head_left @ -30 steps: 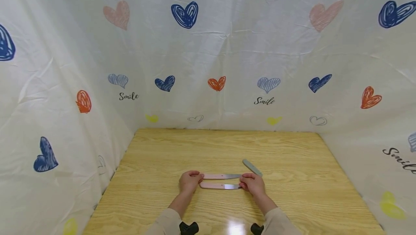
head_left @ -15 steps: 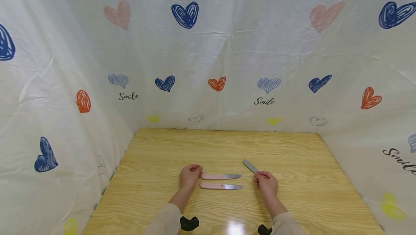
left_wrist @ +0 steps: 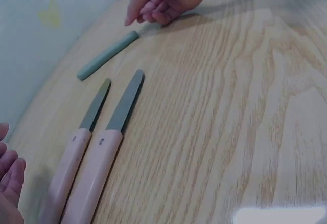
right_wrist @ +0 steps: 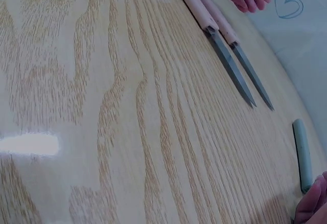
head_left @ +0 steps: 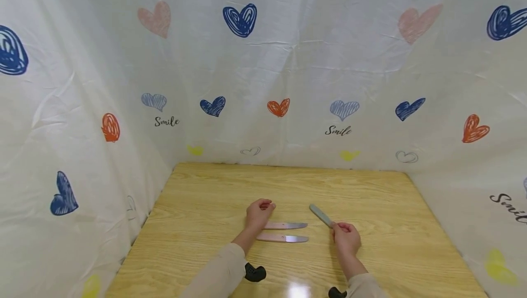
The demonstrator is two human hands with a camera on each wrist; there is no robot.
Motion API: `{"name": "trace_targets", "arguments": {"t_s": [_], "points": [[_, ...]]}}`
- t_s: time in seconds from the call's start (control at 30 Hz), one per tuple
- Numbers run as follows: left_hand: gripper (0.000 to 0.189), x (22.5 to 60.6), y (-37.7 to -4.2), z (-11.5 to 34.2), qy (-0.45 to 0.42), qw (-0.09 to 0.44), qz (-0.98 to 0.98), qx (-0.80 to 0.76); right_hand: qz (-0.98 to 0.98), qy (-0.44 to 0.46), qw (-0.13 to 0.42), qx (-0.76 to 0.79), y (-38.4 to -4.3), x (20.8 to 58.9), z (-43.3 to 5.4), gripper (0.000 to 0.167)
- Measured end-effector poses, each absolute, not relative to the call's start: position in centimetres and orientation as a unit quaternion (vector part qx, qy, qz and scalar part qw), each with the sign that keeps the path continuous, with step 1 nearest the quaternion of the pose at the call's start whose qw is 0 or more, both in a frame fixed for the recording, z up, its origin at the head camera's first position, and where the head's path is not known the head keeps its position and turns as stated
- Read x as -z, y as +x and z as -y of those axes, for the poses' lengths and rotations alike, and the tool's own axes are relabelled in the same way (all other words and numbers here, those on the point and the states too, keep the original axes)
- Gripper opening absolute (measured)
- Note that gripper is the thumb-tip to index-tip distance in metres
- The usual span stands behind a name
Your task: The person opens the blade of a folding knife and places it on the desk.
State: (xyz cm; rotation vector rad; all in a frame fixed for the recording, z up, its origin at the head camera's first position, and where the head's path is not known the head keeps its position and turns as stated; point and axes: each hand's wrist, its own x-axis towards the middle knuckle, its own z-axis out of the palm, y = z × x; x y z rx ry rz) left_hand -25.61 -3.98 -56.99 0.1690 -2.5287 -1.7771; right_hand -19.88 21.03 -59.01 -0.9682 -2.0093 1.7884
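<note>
Two knives with pale pink handles lie side by side on the wooden table, blades toward the right: a farther knife point(head_left: 295, 225) and a nearer knife point(head_left: 284, 238). My left hand point(head_left: 258, 213) hovers by their handle ends, fingers loosely curled around nothing; the forearm hides the handle ends in the head view. To the right lies a slim grey-green handle point(head_left: 320, 214) at a slant, with no blade showing. At its near end is my right hand point(head_left: 346, 238), fingers bent. In the left wrist view a small gap shows between these fingertips point(left_wrist: 129, 22) and the green handle point(left_wrist: 107, 55).
A light wood-grain table point(head_left: 197, 188) holds everything. White curtain point(head_left: 288, 69) printed with hearts surrounds it at the back and both sides. Black devices point(head_left: 255, 272) sit at both wrists. A bright reflection point(head_left: 297, 289) shines near the front.
My right hand has left the pink knives' blade tips and moved right to the green handle's near end. My left hand has risen away from the handle ends, forward and right. The knives lie as before.
</note>
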Motion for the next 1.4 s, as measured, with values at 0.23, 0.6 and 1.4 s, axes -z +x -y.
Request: {"name": "trace_targets", "arguments": {"t_s": [0.23, 0.6, 1.4], "points": [[0.045, 56.3, -26.4, 1.2, -0.025, -0.025, 0.819, 0.573, 0.698, -0.337, 0.14, -0.616, -19.9, 59.4, -21.3, 0.028], [0.064, 56.3, -26.0, -3.3, -0.092, -0.1, 0.829, 0.542, 0.759, -0.32, 0.149, -0.547, -20.1, 59.1, -21.1, 0.04], [0.082, 56.7, -26.1, -5.5, -0.096, -0.189, 0.829, 0.517, 0.851, -0.247, 0.068, -0.459, -20.3, 59.6, -21.2, 0.031]]}}
